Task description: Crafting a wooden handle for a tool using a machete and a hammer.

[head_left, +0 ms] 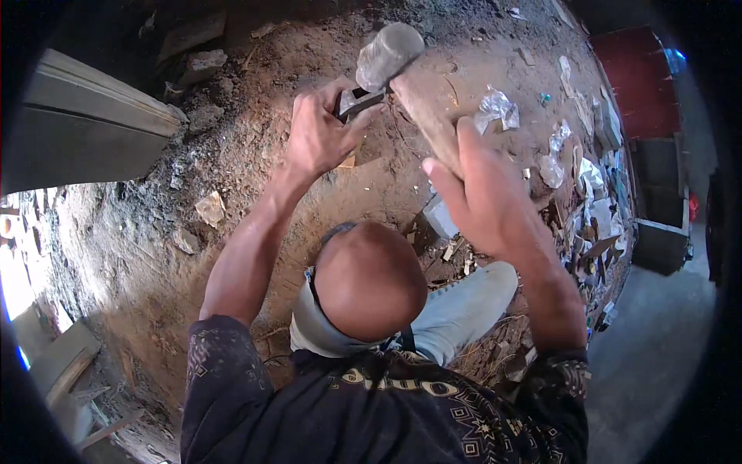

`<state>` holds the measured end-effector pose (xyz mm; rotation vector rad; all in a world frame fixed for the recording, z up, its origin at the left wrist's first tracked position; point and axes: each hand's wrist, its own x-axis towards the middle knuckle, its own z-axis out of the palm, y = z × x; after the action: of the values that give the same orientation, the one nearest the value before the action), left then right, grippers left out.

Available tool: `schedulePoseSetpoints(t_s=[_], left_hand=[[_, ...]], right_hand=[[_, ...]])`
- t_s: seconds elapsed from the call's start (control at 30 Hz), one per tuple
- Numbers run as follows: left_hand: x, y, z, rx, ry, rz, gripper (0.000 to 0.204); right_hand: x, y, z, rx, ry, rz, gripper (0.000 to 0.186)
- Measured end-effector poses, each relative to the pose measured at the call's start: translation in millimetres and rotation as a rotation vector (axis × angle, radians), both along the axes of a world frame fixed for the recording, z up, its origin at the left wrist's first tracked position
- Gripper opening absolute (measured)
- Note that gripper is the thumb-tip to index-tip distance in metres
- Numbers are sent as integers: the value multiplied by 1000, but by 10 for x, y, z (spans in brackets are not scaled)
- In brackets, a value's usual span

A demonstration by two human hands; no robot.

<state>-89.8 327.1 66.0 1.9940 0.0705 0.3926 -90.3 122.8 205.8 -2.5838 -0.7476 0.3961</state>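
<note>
My right hand (485, 193) is wrapped round the wooden handle of a mallet (391, 52), whose worn, grey, rounded head points away from me. My left hand (318, 127) grips a small dark block (360, 102) with a shiny grey part between thumb and fingers. The mallet head is just above and beyond this block; whether they touch I cannot tell. Part of the block is hidden by my fingers. Below my hands, a bare knee (371, 282) and pale blue trousers (471, 305) show between my forearms.
Bare brown earth (294, 224) spreads around. A grey board-like piece (100, 116) juts in at left. Crumpled clear plastic (498, 108) and scattered rubbish (599, 209) lie to the right, before a dark wooden frame (661, 201). A pale block (440, 216) sits near my right wrist.
</note>
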Motion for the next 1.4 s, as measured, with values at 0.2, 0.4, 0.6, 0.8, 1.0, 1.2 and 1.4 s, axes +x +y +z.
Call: schedulePoseSetpoints(t_s=[0.2,0.4,0.6,0.8,1.0,1.2,1.4], left_hand=[[-48,56,-125,76,-34,51,33],[-47,34,-71,165,-64,26,30],[-113,40,-86,61,39,41,29],[-133,5,-22,14,45,20,33],[-132,-48,44,42,142,67,36],[-240,11,65,-10,159,51,34],[-218,-112,102,73,111,61,33]], right_hand=[[-59,39,477,265,-28,-35,24],[62,42,184,417,-479,211,23],[95,33,203,12,-36,62,33],[-105,-21,565,567,-27,-106,22],[35,-94,-32,-3,-79,110,34],[-33,-32,668,520,163,23,24],[-21,-199,-28,98,-125,151,28]])
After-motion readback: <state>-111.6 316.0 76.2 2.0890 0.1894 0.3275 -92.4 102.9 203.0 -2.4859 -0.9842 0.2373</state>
